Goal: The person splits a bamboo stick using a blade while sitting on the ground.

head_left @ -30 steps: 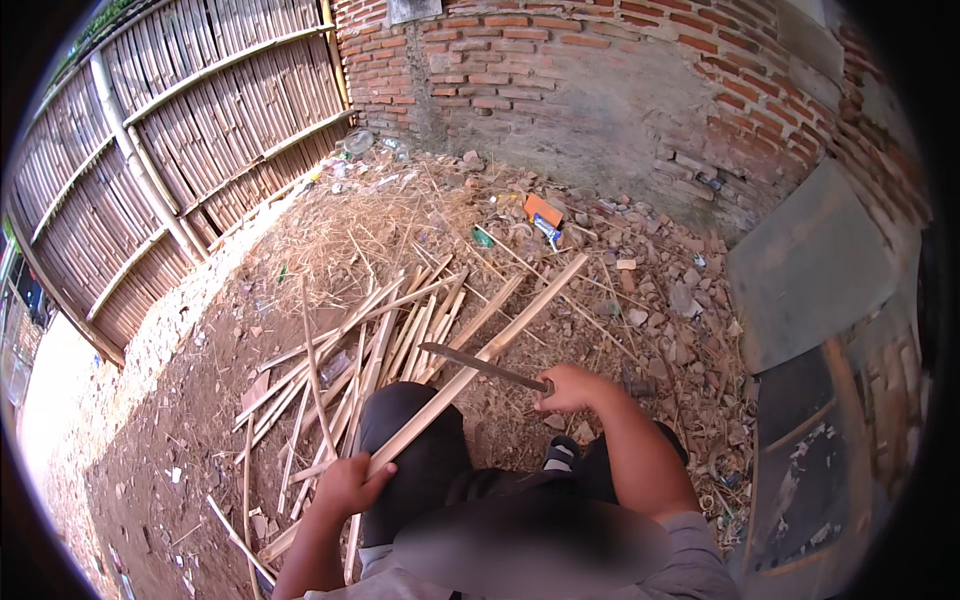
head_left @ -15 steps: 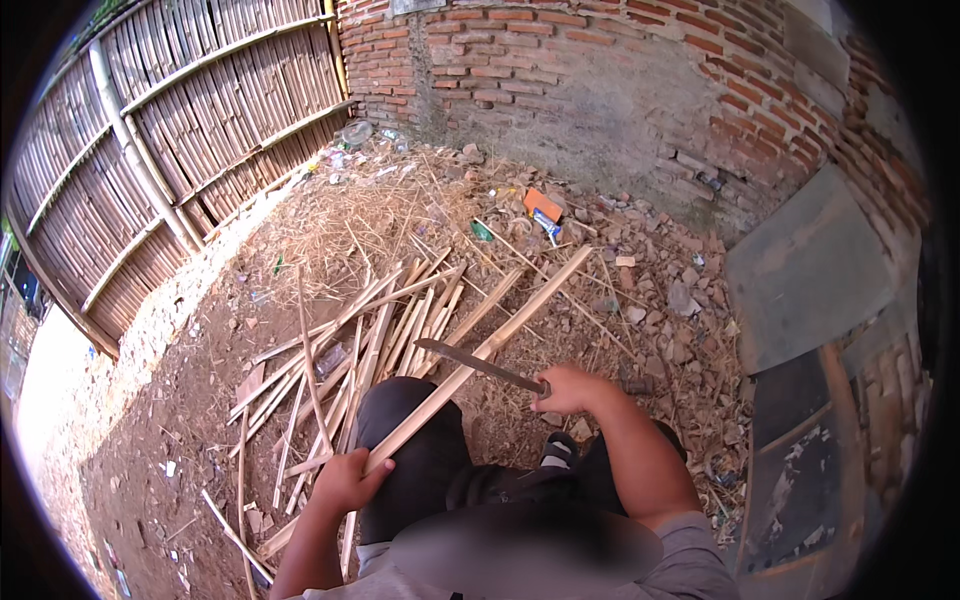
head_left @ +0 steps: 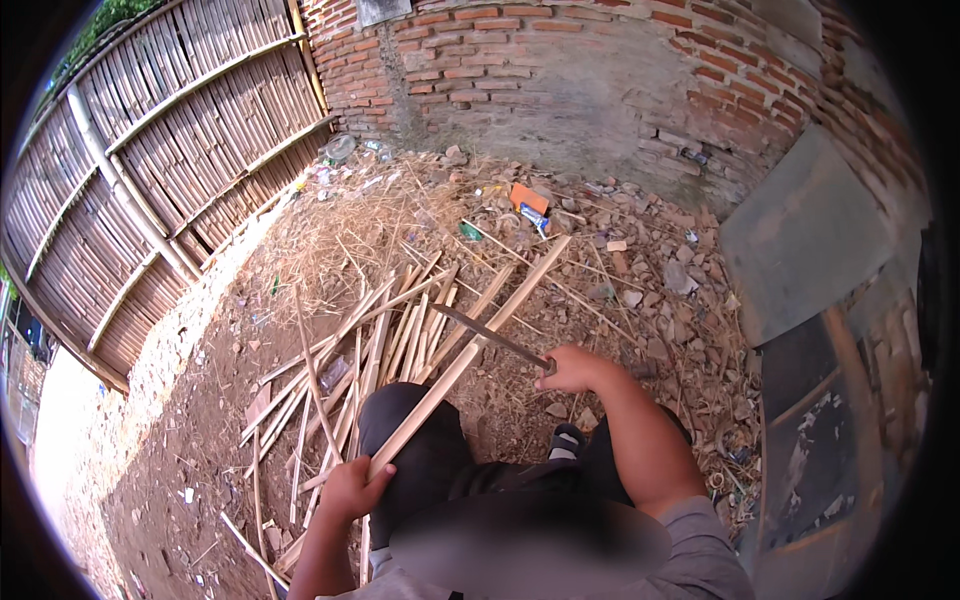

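My left hand (head_left: 357, 488) is closed around the near end of a long pale bamboo strip (head_left: 425, 408). The strip slants away to the upper right, passing over my left thigh. In my right hand (head_left: 577, 370) is the handle of a machete (head_left: 495, 338), mostly hidden by my fingers. Its dark blade points to the upper left and lies across the strip, roughly midway along it. Whether the edge bites into the strip, I cannot tell. Beyond my left knee, several split bamboo strips (head_left: 376, 350) lie in a loose pile on the ground.
A bamboo fence (head_left: 200, 100) stands at the left and a brick wall (head_left: 520, 90) at the back. Dry straw (head_left: 350, 230) and rubble (head_left: 660, 290) cover the ground. Grey sheets (head_left: 800, 240) lean at the right. My dark-trousered knee (head_left: 405, 425) is beneath the strip.
The machete blade has shifted farther up the strip, away from my left hand, and slants more steeply. Both hands keep their grip. The whole view has turned slightly.
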`<state>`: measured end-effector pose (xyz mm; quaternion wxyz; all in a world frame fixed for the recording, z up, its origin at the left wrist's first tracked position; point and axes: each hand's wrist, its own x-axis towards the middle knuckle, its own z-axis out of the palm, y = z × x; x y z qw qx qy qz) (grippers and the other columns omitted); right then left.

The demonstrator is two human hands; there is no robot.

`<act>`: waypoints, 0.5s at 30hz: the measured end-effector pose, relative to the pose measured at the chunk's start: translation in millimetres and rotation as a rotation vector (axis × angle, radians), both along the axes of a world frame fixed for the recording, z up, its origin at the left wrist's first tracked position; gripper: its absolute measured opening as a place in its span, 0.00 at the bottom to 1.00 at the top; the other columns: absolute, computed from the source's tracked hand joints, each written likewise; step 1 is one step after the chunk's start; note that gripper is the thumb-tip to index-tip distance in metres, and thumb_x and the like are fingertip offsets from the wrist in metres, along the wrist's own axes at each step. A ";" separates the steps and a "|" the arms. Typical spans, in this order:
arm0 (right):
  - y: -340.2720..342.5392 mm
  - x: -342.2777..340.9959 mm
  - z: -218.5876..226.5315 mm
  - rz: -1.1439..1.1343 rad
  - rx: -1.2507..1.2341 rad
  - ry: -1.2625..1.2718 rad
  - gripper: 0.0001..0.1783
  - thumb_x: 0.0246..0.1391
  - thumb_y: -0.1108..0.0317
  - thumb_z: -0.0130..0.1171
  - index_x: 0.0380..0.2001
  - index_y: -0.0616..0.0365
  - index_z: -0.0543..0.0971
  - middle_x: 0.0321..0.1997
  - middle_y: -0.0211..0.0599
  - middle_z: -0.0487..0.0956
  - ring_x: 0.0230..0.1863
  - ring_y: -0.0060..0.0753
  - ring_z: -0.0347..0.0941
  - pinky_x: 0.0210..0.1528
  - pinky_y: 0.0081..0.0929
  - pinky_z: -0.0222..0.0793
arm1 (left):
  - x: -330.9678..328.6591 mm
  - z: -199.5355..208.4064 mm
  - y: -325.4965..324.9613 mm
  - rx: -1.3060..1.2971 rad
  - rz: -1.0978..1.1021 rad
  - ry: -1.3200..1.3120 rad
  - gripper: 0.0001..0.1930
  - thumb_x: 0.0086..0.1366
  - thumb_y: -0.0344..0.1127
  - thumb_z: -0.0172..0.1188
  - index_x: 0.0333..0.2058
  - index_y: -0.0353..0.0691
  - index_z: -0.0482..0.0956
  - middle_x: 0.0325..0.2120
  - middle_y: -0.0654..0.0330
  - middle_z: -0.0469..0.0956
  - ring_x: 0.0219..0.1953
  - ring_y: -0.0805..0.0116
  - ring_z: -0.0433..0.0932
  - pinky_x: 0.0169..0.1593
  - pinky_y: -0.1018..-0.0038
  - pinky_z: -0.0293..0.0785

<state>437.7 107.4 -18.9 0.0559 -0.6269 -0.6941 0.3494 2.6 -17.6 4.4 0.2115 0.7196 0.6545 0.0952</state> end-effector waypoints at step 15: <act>0.1 3.8 17.3 0.041 -0.090 0.032 0.28 0.44 0.49 0.71 0.44 0.57 0.82 0.39 0.46 0.82 0.43 0.46 0.79 0.46 0.40 0.73 | 1.4 -5.8 -2.2 0.069 -0.011 0.030 0.29 0.64 0.57 0.60 0.21 0.34 0.71 0.17 0.40 0.75 0.26 0.35 0.77 0.31 0.48 0.71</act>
